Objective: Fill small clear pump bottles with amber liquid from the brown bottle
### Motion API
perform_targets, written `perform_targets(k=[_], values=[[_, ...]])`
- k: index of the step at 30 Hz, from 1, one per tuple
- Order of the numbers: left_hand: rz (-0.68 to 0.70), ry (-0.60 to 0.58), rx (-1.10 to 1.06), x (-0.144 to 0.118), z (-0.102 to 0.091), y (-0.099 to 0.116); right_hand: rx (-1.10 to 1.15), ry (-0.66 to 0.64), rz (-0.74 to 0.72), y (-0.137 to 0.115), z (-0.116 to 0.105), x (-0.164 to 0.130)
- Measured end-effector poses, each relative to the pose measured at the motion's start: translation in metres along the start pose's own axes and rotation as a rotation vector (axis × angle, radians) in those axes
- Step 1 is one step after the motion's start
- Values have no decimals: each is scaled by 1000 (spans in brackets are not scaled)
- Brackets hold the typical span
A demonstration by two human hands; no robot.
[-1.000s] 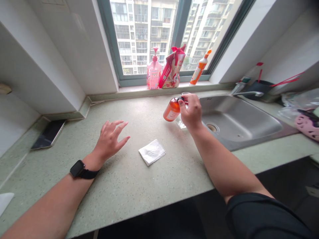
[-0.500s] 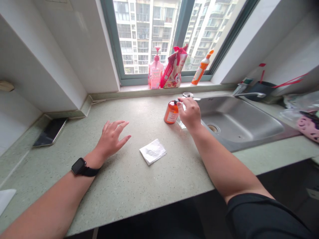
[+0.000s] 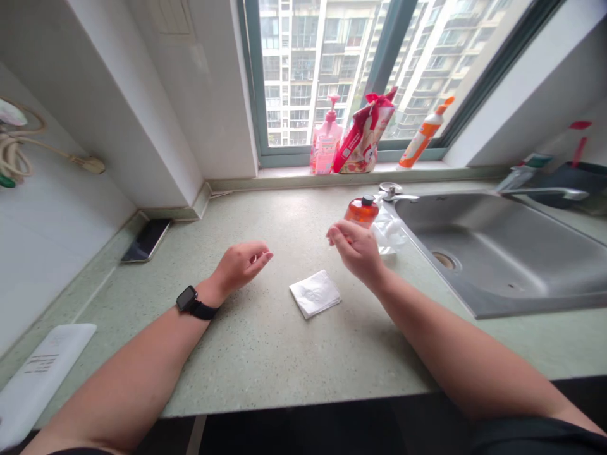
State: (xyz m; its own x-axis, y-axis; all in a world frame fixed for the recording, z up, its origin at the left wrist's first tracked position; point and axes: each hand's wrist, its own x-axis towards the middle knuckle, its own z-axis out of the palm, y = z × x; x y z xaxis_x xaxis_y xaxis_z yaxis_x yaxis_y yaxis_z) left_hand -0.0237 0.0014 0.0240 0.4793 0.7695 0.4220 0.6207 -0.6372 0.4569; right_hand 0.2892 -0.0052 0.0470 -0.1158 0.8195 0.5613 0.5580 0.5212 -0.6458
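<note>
On the counter an amber-orange bottle [image 3: 361,212] with a black cap stands upright. My right hand [image 3: 355,248] is curled into a loose fist just in front of it, hiding its lower part. No object shows in that fist. My left hand [image 3: 244,265] rests farther left with its fingers bent in and the thumb close to them, nothing visible inside; a black watch [image 3: 194,302] is on that wrist. Between the two hands and nearer to me lies a folded white tissue [image 3: 315,294]. Whitish, see-through plastic [image 3: 389,230] is partly hidden behind my right hand.
To the right is a steel sink [image 3: 502,253] with a faucet [image 3: 552,191]. A pink pump bottle [image 3: 325,148], a red bag [image 3: 365,139] and an orange-white bottle [image 3: 422,140] stand on the sill. At left lie a phone [image 3: 146,240] and a white slab-like object [image 3: 45,379].
My right hand has come off the bottle's cap, moved toward me and closed. My left hand's spread fingers have curled in. The camera view has shifted left.
</note>
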Motion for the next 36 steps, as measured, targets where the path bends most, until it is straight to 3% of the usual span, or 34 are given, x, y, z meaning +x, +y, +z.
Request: perform_targets(k=[2, 4, 9, 18, 36], values=[[11, -29, -1, 0, -1, 3, 120, -187, 132, 3, 18, -5], [8, -49, -22, 0, -2, 5, 213, -281, 220, 9, 29, -7], [-50, -71, -99, -3, -6, 7, 368, -265, 355, 31, 31, -4], [-109, -132, -185, -2, -6, 7, 299, -316, 457, 38, 30, -5], [-204, -193, -189, -4, -11, 1, 135, -409, 352, 34, 28, -7]])
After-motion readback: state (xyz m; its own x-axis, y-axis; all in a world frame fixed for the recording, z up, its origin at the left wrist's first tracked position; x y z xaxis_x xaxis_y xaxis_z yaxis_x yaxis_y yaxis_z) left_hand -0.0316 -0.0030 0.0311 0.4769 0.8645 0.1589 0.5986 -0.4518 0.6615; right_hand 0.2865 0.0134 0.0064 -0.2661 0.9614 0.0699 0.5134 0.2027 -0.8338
